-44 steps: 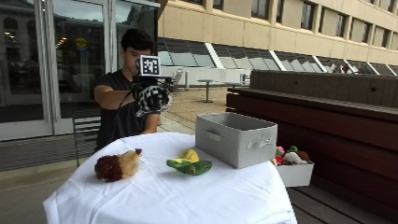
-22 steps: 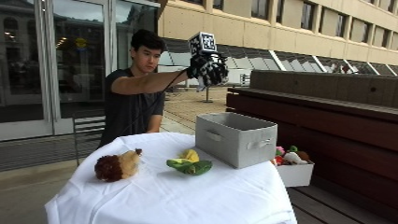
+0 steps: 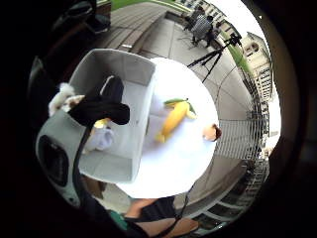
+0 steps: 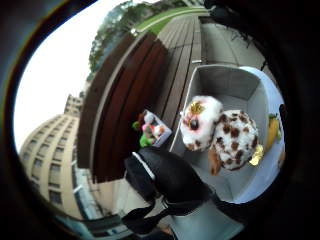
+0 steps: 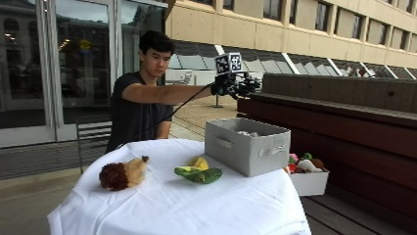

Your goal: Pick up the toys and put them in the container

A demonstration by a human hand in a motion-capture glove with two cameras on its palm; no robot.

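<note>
The person's arm reaches straight out at shoulder height, holding the gloved right hand (image 5: 236,85) well above the grey container (image 5: 247,146), which stands on the bench (image 5: 196,205) under its white cloth. The grip looks spread, fingers loose and holding nothing. Inside the container lies a spotted plush toy (image 4: 220,134), only its top peeking over the rim from the side. Beside the container on the cloth lies the banana toy (image 5: 198,172), and farther from it the hedgehog toy (image 5: 122,173). Beyond the container a small white box (image 5: 309,177) of toys is partly hidden.
</note>
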